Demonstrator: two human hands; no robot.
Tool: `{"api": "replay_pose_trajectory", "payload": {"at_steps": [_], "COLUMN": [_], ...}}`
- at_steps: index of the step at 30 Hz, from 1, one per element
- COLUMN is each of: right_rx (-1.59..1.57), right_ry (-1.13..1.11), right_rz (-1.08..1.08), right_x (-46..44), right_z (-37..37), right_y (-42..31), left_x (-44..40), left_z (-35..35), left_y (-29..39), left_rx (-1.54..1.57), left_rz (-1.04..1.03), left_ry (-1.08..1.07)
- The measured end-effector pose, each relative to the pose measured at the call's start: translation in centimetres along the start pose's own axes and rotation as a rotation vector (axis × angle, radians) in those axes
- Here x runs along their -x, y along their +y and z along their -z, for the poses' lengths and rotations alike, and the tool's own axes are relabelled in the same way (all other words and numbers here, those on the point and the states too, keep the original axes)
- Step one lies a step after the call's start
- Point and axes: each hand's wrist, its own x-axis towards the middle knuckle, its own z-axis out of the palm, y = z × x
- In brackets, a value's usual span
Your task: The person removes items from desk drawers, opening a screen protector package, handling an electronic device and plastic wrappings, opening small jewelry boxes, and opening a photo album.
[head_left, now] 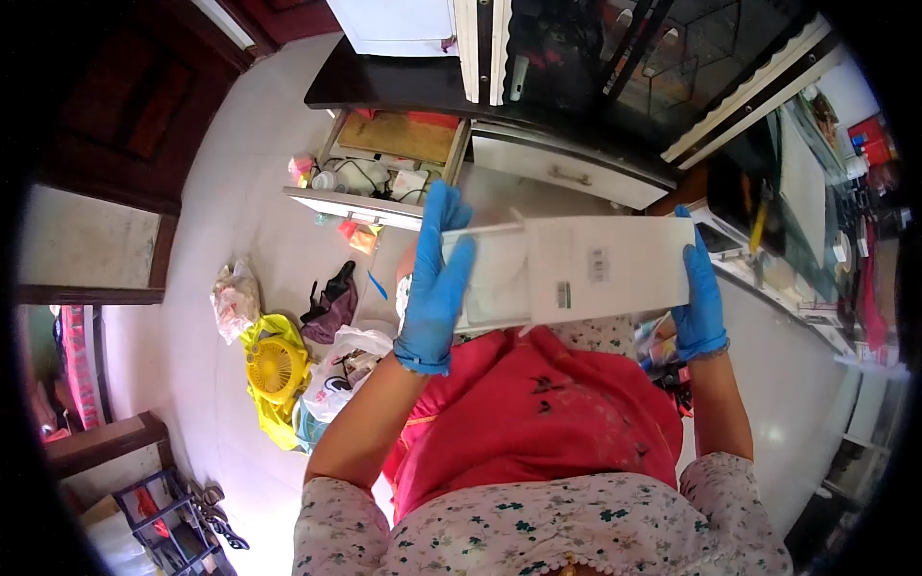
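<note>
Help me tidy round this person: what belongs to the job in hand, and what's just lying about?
In the job:
white box, held by left hand and right hand
open drawer, possibly

Lying about, it seems:
round yellow grille
white plastic bag
dark purple bundle

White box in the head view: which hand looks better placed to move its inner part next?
Left, most likely: the left hand is at the exposed inner part, while the right hand holds the far end of the outer sleeve.
</note>
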Motion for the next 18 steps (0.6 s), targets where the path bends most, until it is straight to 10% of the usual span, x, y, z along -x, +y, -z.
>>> {"api": "replay_pose_trajectory", "payload": {"at_steps": [18], "right_rx": [-0.109], "right_ry": [-0.042], "right_rz": [-0.078], "right_x": [0.3], "right_z": [0.2], "right_y": [0.1], "left_x": [-0.1], "left_z": [-0.5], "left_y": [0.1], "left_rx": [-0.171], "left_rz": [-0.015], "left_ry": [-0.081]}}
